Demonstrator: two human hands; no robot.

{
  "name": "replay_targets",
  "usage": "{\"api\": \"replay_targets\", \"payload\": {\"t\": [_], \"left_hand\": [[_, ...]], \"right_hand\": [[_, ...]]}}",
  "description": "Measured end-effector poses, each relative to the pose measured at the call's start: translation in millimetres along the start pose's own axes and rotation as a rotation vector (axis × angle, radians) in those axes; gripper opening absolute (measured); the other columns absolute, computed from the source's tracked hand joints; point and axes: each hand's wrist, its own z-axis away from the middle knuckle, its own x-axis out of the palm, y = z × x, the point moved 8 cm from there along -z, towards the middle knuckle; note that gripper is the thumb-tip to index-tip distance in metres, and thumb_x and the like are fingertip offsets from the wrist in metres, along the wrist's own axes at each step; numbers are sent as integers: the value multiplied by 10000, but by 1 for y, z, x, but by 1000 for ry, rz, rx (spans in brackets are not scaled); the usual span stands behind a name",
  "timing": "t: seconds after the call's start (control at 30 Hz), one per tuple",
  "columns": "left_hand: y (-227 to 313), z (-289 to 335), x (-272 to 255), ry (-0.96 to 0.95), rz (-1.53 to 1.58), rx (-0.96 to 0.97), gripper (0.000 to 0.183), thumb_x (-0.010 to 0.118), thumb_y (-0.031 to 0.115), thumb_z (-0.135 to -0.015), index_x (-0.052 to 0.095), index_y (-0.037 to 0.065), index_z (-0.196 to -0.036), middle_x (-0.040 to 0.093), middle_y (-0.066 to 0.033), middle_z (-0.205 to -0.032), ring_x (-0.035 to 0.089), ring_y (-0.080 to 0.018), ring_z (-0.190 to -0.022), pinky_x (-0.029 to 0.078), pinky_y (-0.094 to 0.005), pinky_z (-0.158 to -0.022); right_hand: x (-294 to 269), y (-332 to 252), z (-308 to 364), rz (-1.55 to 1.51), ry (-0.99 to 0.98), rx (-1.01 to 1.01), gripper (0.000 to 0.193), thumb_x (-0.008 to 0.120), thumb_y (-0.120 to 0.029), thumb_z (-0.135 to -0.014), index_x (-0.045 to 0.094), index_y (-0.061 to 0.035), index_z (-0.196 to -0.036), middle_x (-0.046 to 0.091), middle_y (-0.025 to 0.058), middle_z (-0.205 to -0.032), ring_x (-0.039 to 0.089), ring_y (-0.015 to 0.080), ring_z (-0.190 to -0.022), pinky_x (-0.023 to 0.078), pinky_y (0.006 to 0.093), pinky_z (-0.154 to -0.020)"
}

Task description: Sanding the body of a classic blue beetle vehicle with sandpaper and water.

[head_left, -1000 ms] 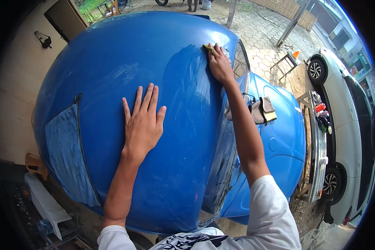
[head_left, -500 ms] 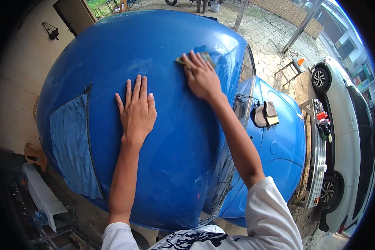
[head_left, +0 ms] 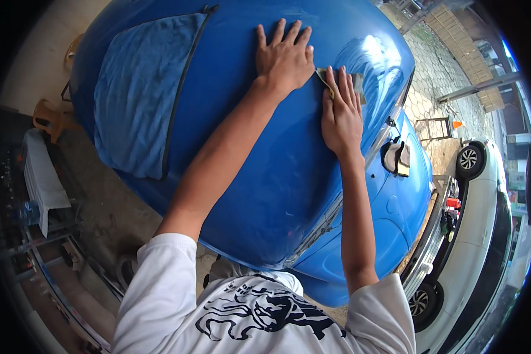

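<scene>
My right hand (head_left: pixel 342 121) lies flat on a small greenish-grey cloth (head_left: pixel 358 87), pressing it against the glossy blue car roof (head_left: pixel 259 177). Its fingers are stretched forward, and cloth shows on both sides of them. To its left, my left hand (head_left: pixel 283 62) rests palm down on the bare paint, fingers spread, with nothing in it. A larger blue towel (head_left: pixel 141 94) with a dark edge is spread over the roof's left side. Bright, wet-looking streaks shine on the paint just right of the small cloth.
A folded grey and cream cloth (head_left: pixel 397 159) sits on the blue hood (head_left: pixel 374 203) below the windshield. A white car (head_left: pixel 475 236) stands at the right, beside a bench (head_left: pixel 428 248) with several items. An orange plastic chair (head_left: pixel 48 120) and metal frames are at the left.
The view has tilted down, so the roof and towel appear higher. My left hand has slid rightward across the roof, closer to my right hand, which still presses the small cloth.
</scene>
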Motion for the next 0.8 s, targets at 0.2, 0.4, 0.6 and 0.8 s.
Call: {"api": "replay_targets", "payload": {"t": [0.2, 0.4, 0.6, 0.8], "left_hand": [[28, 5, 0, 40, 118, -59, 482, 445, 325, -990, 527, 156, -1434, 437, -78, -1538, 301, -288, -1472, 113, -578, -1214], [16, 98, -38, 102, 69, -79, 453, 459, 297, -989, 562, 152, -1405, 479, -102, -1503, 366, -297, -1440, 173, -568, -1205], [17, 178, -88, 136, 189, -50, 439, 450, 305, -1003, 568, 166, -1402, 481, -87, -1504, 381, -300, -1430, 194, -559, -1201], [6, 201, -98, 175, 212, -122, 443, 449, 314, -1004, 558, 178, -1412, 483, -81, -1501, 375, -306, -1432, 200, -570, -1195]], "right_hand": [[-15, 104, -51, 19, 11, 84, 488, 297, -329, -1067, 400, -199, -1526, 334, 183, -1581, 295, 360, -1467, 228, 446, -1203], [2, 7, 46, -22, -7, -26, 471, 346, -332, -1068, 417, -221, -1521, 317, 133, -1602, 264, 343, -1490, 205, 497, -1202], [-23, 22, 52, -41, 37, -44, 469, 321, -303, -1074, 441, -156, -1503, 349, 184, -1574, 266, 374, -1480, 210, 446, -1210], [-6, -15, 88, 85, 51, -38, 479, 329, -308, -1071, 387, -213, -1536, 314, 165, -1598, 265, 351, -1488, 210, 465, -1200]]}}
